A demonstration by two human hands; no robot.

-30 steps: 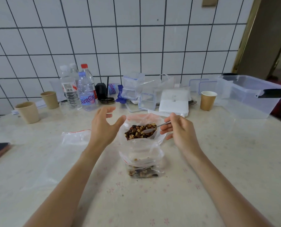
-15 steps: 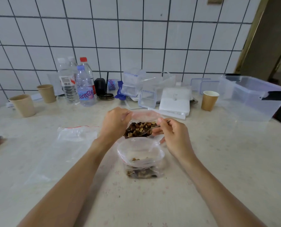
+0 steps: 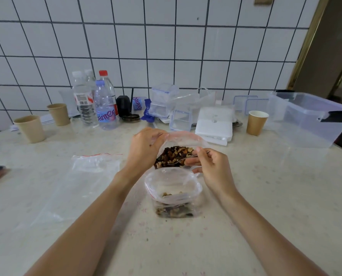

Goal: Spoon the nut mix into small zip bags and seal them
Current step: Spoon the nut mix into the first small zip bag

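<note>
Clear plastic supply bag of nuts: my left hand, spread a second ago, now pinches its rim; right hand grips the metal spoon.

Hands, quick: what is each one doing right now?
Left hand: grips the rim of the big nut bag.
Right hand: holds the spoon in the nut mix.

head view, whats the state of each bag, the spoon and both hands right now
big nut bag: open, rim held
small zip bag: open, standing, partly filled
empty zip bag: lying flat
spoon: in the nut mix
left hand: gripping the big bag's rim
right hand: pinching the spoon
</note>
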